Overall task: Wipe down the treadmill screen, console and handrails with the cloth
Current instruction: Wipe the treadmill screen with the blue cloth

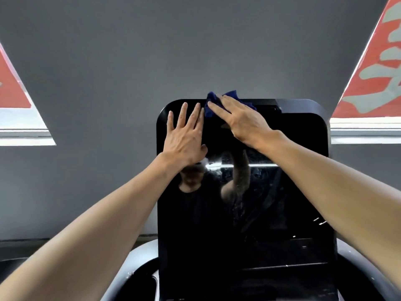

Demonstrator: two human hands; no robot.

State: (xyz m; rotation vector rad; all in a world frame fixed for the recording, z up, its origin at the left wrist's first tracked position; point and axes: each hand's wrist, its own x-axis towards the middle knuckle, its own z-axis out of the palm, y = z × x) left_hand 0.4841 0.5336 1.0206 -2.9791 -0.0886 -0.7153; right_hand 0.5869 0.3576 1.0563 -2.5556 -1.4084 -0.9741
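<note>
A tall black treadmill screen (271,203) fills the middle of the view, glossy, with wet droplets and reflections on it. My right hand (240,121) lies flat with straight fingers on a dark blue cloth (213,103), pressing it against the screen's top edge near the upper left corner. My left hand (184,137) rests flat on the screen's upper left part, fingers spread and straight, just left of the cloth. Below the screen, the grey console (138,259) curves out to both sides.
A plain grey wall (195,51) stands behind the screen. Red banners with pale lettering hang at the upper right (377,61) and at the left edge (10,90), above bright window strips. A dark recess of the console (152,285) lies at the bottom left.
</note>
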